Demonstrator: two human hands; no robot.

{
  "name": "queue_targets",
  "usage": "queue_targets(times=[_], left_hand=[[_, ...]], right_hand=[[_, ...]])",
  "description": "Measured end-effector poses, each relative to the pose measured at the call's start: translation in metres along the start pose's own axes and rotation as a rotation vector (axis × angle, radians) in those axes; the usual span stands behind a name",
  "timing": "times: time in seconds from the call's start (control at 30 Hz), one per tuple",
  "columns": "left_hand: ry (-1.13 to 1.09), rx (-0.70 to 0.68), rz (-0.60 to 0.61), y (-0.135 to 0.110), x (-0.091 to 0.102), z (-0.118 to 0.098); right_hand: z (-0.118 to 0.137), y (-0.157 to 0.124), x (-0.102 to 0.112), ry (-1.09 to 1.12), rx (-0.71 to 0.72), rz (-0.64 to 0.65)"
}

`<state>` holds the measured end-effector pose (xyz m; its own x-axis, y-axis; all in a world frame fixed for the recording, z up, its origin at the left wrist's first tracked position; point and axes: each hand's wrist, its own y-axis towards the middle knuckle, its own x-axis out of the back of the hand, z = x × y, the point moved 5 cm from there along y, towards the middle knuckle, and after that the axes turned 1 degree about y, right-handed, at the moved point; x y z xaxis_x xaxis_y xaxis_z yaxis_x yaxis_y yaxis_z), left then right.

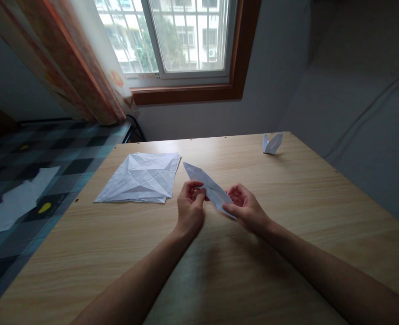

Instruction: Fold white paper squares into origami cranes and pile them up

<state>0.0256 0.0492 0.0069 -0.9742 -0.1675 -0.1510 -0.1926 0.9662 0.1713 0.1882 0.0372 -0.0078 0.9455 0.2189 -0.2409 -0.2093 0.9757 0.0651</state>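
Observation:
A long, narrow piece of folded white paper [210, 184] is held above the table, slanting from upper left to lower right. My left hand [191, 203] pinches its left edge near the middle between thumb and curled fingers. On the lower right end, my right hand [245, 205] has its thumb on top and its fingers behind the paper. A crease or slit runs along the paper's face. To the left lies a stack of creased white paper sheets [145, 176], flat on the table.
The wooden table [135, 262] reaches toward the window [192, 40]. A small folded paper figure [272, 143] stands near its far right corner. Left of the table, loose white sheets [20, 198] lie on a checked bed cover [80, 144], with a curtain [80, 58] hanging behind.

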Motion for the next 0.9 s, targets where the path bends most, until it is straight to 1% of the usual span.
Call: queue_targets(times=[0.07,0.2,0.27,0.37,0.47,0.57,0.63,0.7,0.9], left_hand=[[-0.034,0.002,-0.034,0.001,0.002,0.000],[-0.032,-0.033,-0.083,0.002,0.005,-0.003],[-0.024,-0.045,-0.093,0.002,0.006,-0.004],[-0.021,-0.032,-0.078,0.003,0.006,-0.005],[-0.016,-0.008,-0.026,0.000,0.002,-0.006],[-0.005,0.028,0.098,-0.005,-0.007,-0.006],[-0.004,0.052,0.185,-0.009,-0.012,-0.004],[0.005,0.066,0.236,-0.011,-0.015,-0.002],[0.140,0.031,0.234,-0.011,-0.012,0.000]], right_hand=[[-0.001,0.000,0.001,-0.057,-0.010,-0.014],[-0.002,0.001,0.006,-0.172,-0.030,-0.083],[0.000,0.001,0.007,-0.185,-0.030,-0.089],[0.003,0.002,0.004,-0.137,-0.017,-0.057],[0.005,0.001,0.003,-0.045,-0.006,-0.042],[0.004,0.001,0.005,0.024,0.007,-0.055],[0.001,0.002,0.004,0.032,0.022,-0.037],[-0.001,0.002,0.003,0.020,0.044,-0.009],[0.002,-0.001,-0.002,-0.030,0.111,0.028]])
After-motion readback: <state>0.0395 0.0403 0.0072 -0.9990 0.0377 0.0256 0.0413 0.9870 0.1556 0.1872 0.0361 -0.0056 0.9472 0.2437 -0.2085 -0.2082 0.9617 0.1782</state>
